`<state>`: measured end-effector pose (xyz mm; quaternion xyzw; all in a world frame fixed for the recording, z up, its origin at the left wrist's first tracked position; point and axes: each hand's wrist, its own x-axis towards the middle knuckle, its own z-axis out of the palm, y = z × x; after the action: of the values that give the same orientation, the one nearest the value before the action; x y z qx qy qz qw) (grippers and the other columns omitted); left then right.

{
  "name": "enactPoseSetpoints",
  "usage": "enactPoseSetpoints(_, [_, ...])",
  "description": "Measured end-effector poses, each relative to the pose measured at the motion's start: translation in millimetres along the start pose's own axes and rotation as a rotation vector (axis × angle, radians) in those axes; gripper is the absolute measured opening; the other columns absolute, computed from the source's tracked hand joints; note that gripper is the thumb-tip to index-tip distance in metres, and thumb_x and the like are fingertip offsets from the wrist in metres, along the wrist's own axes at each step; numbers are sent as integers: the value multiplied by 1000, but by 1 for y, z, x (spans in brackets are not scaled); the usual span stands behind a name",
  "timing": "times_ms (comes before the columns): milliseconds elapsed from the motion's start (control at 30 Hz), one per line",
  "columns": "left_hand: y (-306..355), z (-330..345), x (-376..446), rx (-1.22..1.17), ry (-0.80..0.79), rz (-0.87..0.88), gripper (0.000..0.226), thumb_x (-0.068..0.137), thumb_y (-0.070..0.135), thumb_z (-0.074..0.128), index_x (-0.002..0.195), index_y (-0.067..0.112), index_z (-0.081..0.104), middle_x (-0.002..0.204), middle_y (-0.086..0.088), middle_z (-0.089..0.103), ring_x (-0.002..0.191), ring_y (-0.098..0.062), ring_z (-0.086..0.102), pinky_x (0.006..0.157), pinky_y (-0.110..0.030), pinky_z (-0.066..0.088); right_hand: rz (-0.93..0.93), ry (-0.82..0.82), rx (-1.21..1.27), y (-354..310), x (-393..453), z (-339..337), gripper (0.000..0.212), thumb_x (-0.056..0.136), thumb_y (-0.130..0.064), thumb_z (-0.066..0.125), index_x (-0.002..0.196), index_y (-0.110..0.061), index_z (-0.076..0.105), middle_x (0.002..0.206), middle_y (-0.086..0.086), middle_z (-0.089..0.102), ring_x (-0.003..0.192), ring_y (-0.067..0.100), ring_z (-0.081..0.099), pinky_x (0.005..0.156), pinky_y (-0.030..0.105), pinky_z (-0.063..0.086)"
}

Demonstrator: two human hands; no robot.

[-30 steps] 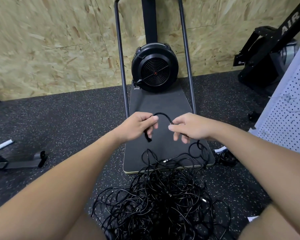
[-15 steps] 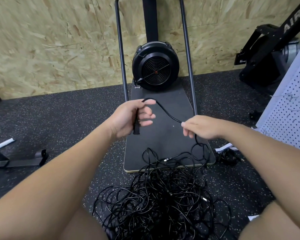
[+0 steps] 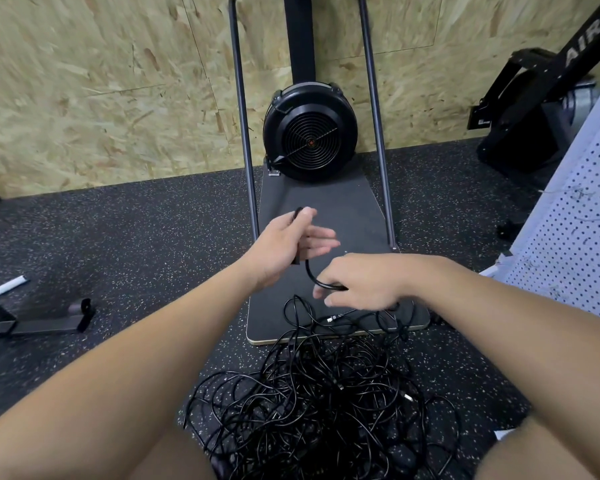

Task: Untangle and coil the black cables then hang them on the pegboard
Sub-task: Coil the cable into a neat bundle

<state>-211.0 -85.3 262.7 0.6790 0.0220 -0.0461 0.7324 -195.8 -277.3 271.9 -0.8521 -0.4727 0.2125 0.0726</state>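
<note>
A tangled heap of black cables (image 3: 326, 400) lies on the speckled floor between my knees. My left hand (image 3: 288, 244) pinches one cable's end between thumb and forefinger, with the plug hanging down its palm and the other fingers spread. That cable (image 3: 309, 273) curves down from the left hand to my right hand (image 3: 359, 284), which grips it just below, close above the pile. The white pegboard (image 3: 582, 244) leans at the right edge.
A fan machine (image 3: 310, 131) stands on a dark base board (image 3: 329, 216) with two upright poles straight ahead. Another black exercise machine (image 3: 537, 109) sits at the back right. A low black metal foot (image 3: 45, 318) lies on the floor at left. An OSB wall closes the back.
My left hand lifted the cable end up and away. My right hand slid down the cable and moved back under the left hand, so a short loop hangs between them.
</note>
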Motion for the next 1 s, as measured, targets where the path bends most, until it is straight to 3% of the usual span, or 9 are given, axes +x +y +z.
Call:
enactPoseSetpoints(100, [-5,-2,-5,366,-36,40,49,117,44,46,122,-4,56,99,-19,82,85,-30,81,77,-41,63,-91,147,130,-1,-10,-16,26,108,-37,65,92,-20,77,73,-1,65,63,9,52,66,33,44])
enactPoseSetpoints(167, [-3,0,-8,513,-101,76,56,117,51,40,108,2,66,85,-21,80,69,-32,76,68,-35,57,-109,288,242,5,-17,-26,23,103,-33,73,82,-23,78,66,4,62,58,18,47,60,36,40])
enactPoseSetpoints(267, [10,11,-18,483,-216,56,59,115,59,40,88,15,71,76,-25,75,57,-32,65,56,-31,50,-93,511,415,25,-24,-32,6,96,-27,84,91,-27,82,81,-3,76,75,23,68,75,45,58])
enactPoseSetpoints(400, [12,11,-16,463,-293,33,40,109,41,66,100,4,76,65,-11,62,52,-20,48,53,-27,39,28,626,566,58,-20,-23,18,96,-19,85,111,-24,77,102,-3,80,95,16,77,97,47,62])
enactPoseSetpoints(500, [7,11,-11,291,-249,25,28,112,31,62,103,6,72,64,-6,61,52,-18,46,56,-32,32,106,524,575,80,-12,-6,36,97,-27,84,130,-30,70,123,-9,77,117,7,73,113,44,55])
enactPoseSetpoints(633, [11,12,-7,76,-134,16,29,116,28,54,105,6,69,65,-6,62,52,-17,51,57,-26,42,257,167,370,99,-8,23,51,100,-33,80,146,-21,62,137,-10,70,130,9,65,120,37,47])
enactPoseSetpoints(767, [12,4,-2,-109,24,2,31,117,33,51,108,9,68,72,-3,64,61,-16,59,60,-22,51,277,149,205,104,-4,29,21,111,-28,64,129,-28,73,129,-11,72,122,15,67,112,39,50])
enactPoseSetpoints(867, [11,-5,6,-230,112,-5,26,117,25,51,116,6,68,84,-4,75,74,-17,73,67,-22,58,233,201,192,90,-4,18,27,113,-26,56,104,-37,79,117,-19,76,113,14,70,103,39,53])
enactPoseSetpoints(1000, [10,-7,7,-225,106,15,26,116,14,45,125,0,64,120,-20,80,112,-29,79,95,-34,63,140,241,272,57,-6,2,33,109,-34,66,78,-34,78,78,-11,78,63,4,62,68,26,49])
